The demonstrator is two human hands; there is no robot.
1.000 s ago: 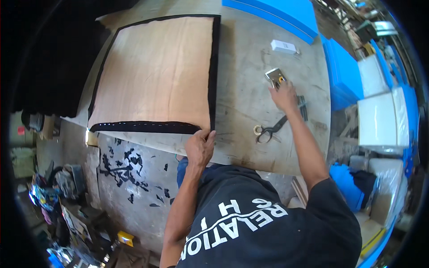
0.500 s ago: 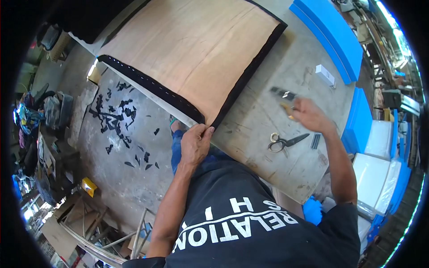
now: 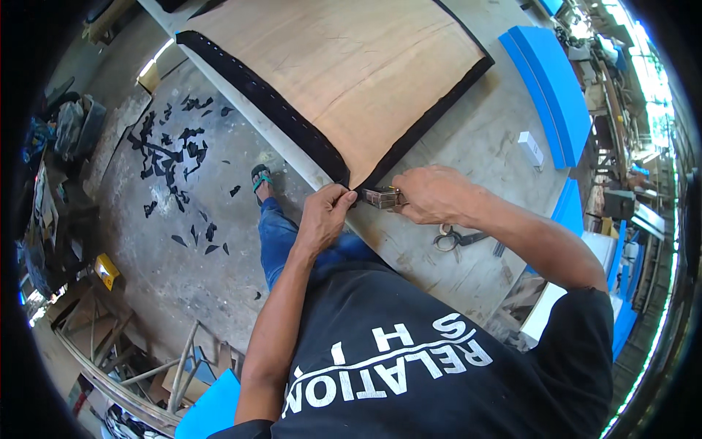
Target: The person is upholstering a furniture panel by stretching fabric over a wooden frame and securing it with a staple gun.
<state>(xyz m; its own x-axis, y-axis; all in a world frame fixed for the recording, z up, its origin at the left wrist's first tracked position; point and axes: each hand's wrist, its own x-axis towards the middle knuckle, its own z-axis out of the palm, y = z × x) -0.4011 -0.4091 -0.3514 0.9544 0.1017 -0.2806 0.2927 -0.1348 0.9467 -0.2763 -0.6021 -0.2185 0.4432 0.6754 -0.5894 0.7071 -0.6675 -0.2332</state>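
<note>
A plywood board (image 3: 365,80) lies on the table with black fabric (image 3: 431,119) folded over its edges. Along the left edge, a row of staples dots the fabric. My left hand (image 3: 322,219) pinches the fabric at the board's near corner between thumb and fingers. Closed round a metal staple gun (image 3: 381,198), my right hand (image 3: 433,194) holds its nose close against that same corner. Whether the nose touches the fabric, I cannot tell. Partly below my right forearm rests a pair of black-handled scissors (image 3: 452,239).
A strip of staples (image 3: 499,249) lies beside the scissors on the grey tabletop (image 3: 409,274). Farther right are a small white box (image 3: 531,149) and blue foam-like blocks (image 3: 548,95). Black scraps (image 3: 172,157) litter the floor at left, near a yellow box (image 3: 107,271) and metal frame (image 3: 139,373).
My right hand has brought the staple gun from above the table at right to the board's corner. My left hand keeps its pinch there. The whole view has shifted somewhat.
</note>
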